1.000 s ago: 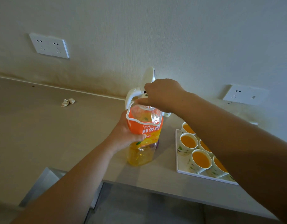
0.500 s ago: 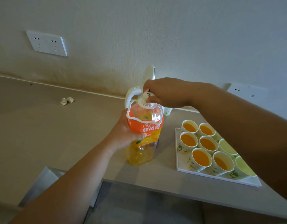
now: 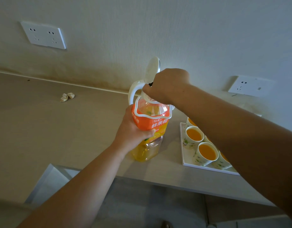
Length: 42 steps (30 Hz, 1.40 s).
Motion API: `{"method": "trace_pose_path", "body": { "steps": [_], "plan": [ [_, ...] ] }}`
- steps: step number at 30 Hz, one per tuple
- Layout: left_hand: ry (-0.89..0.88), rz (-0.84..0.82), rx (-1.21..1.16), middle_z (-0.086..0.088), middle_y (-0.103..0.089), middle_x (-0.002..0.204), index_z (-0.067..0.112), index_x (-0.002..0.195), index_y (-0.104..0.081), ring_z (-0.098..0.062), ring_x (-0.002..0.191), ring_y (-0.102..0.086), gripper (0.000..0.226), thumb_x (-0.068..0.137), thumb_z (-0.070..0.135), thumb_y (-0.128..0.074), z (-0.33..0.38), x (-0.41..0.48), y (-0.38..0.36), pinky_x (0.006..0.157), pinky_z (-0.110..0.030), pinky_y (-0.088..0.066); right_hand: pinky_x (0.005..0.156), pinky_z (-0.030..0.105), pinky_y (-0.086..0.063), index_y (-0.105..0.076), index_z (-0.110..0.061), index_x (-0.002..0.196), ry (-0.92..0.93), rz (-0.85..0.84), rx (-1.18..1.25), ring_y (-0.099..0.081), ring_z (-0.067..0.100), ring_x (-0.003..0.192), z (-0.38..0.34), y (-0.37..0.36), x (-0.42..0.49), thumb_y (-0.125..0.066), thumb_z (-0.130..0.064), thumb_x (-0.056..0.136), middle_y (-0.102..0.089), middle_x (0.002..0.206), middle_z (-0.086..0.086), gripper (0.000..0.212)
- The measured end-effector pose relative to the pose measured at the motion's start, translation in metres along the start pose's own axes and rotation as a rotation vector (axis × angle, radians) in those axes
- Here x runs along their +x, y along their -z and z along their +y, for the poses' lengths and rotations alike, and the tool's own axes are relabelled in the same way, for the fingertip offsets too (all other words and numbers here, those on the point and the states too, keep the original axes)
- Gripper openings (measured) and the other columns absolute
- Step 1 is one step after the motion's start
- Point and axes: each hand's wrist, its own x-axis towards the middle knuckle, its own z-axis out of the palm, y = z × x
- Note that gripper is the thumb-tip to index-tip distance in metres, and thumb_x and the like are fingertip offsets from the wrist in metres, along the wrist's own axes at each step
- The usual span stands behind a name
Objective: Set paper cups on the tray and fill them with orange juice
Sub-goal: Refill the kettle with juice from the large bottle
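The juice bottle (image 3: 150,125) stands upright on the counter (image 3: 43,129), just left of the tray (image 3: 184,155) of filled paper cups (image 3: 193,134). Your left hand (image 3: 133,130) wraps around its orange label. Your right hand (image 3: 168,84) curls over the cap (image 3: 146,97), perhaps twisting it; your knuckles hide that. The bottle looks low on juice, so it is likely light. Its thin plastic will dent, so grip the waist gently.
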Motion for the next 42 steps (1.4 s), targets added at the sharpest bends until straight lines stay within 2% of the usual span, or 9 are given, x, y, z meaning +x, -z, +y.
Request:
{"method": "trace_pose_path", "body": {
  "steps": [3, 6, 12, 20, 25, 28, 32, 36, 42],
  "plan": [
    [0.000, -0.032, 0.010, 0.007, -0.058, 0.121, 0.037, 0.127, -0.042, -0.011, 0.111, -0.059, 0.091, 0.043, 0.041, -0.079, 0.003, -0.001, 0.002, 0.088, -0.040, -0.056, 0.063, 0.025, -0.044, -0.064, -0.016, 0.096, 0.132, 0.063, -0.024, -0.052, 0.011, 0.065, 0.006, 0.000, -0.008, -0.024, -0.064, 0.093, -0.059, 0.075, -0.001, 0.063],
    [0.008, -0.104, -0.005, 0.005, -0.059, 0.123, 0.031, 0.132, -0.044, -0.013, 0.113, -0.059, 0.094, 0.046, 0.038, -0.082, 0.003, 0.000, 0.010, 0.089, -0.042, -0.056, 0.072, 0.027, -0.046, -0.050, -0.016, 0.122, 0.403, 0.087, -0.011, -0.054, 0.013, 0.079, 0.017, 0.002, -0.017, -0.024, -0.058, 0.095, -0.064, 0.104, 0.002, 0.057],
    [0.050, -0.269, -0.052, 0.006, -0.060, 0.125, 0.031, 0.137, -0.040, -0.015, 0.116, -0.059, 0.092, 0.057, 0.024, -0.084, 0.005, 0.001, 0.019, 0.088, -0.035, -0.056, 0.079, 0.023, -0.041, -0.048, -0.015, 0.127, 0.540, -0.058, 0.043, -0.052, 0.013, 0.086, 0.034, 0.009, -0.015, -0.030, -0.052, 0.096, -0.063, 0.112, 0.003, 0.052],
    [-0.010, -0.076, 0.001, 0.010, -0.058, 0.124, 0.034, 0.132, -0.041, -0.011, 0.113, -0.058, 0.091, 0.052, 0.037, -0.084, 0.004, -0.007, 0.009, 0.087, -0.032, -0.055, 0.074, 0.029, -0.050, -0.056, -0.020, 0.124, 0.265, 0.038, 0.113, -0.053, 0.012, 0.079, 0.021, -0.005, -0.021, -0.031, -0.061, 0.093, -0.067, 0.106, 0.001, 0.057],
    [-0.024, -0.006, -0.001, 0.011, -0.060, 0.119, 0.033, 0.129, -0.043, -0.008, 0.108, -0.060, 0.089, 0.050, 0.035, -0.085, 0.001, -0.012, 0.005, 0.087, -0.039, -0.056, 0.060, 0.024, -0.040, -0.062, -0.023, 0.107, 0.148, 0.074, 0.179, -0.051, 0.012, 0.072, 0.012, -0.013, -0.024, -0.031, -0.064, 0.091, -0.064, 0.092, -0.001, 0.054],
    [-0.034, 0.007, -0.083, 0.006, -0.063, 0.119, 0.033, 0.129, -0.045, -0.013, 0.109, -0.062, 0.091, 0.047, 0.032, -0.084, 0.007, -0.019, 0.007, 0.088, -0.045, -0.055, 0.060, 0.028, -0.039, -0.050, -0.021, 0.073, 0.003, -0.019, 0.647, -0.051, 0.013, 0.065, 0.016, -0.021, -0.036, -0.028, -0.061, 0.094, -0.054, 0.072, -0.001, 0.050],
    [-0.115, 0.051, -0.264, -0.009, -0.063, 0.123, 0.016, 0.132, -0.048, -0.030, 0.112, -0.062, 0.087, 0.054, 0.014, -0.086, 0.011, -0.033, 0.021, 0.088, -0.050, -0.054, 0.061, 0.029, -0.047, -0.052, -0.019, 0.096, -0.284, -0.205, 1.273, -0.058, 0.015, 0.070, 0.025, -0.055, -0.045, -0.042, -0.037, 0.098, -0.060, 0.090, 0.004, 0.020],
    [-0.106, 0.223, -0.223, 0.001, -0.066, 0.118, 0.023, 0.126, -0.052, -0.019, 0.109, -0.064, 0.087, 0.048, 0.028, -0.090, 0.021, -0.043, 0.033, 0.082, -0.035, -0.057, 0.077, 0.034, -0.058, -0.045, -0.019, 0.121, -0.102, -0.614, 1.257, -0.064, 0.020, 0.091, 0.003, -0.072, -0.041, -0.057, -0.013, 0.090, -0.062, 0.108, 0.005, 0.034],
    [-0.157, 0.415, -0.044, 0.004, -0.066, 0.119, 0.027, 0.128, -0.052, -0.016, 0.110, -0.064, 0.087, 0.049, 0.034, -0.089, 0.040, -0.029, 0.066, 0.087, -0.040, -0.056, 0.078, 0.029, -0.053, -0.035, -0.019, 0.137, 0.136, -0.629, 1.358, -0.062, 0.016, 0.100, -0.034, -0.065, 0.000, -0.059, -0.010, 0.086, -0.061, 0.120, 0.006, 0.058]
  ]
}}
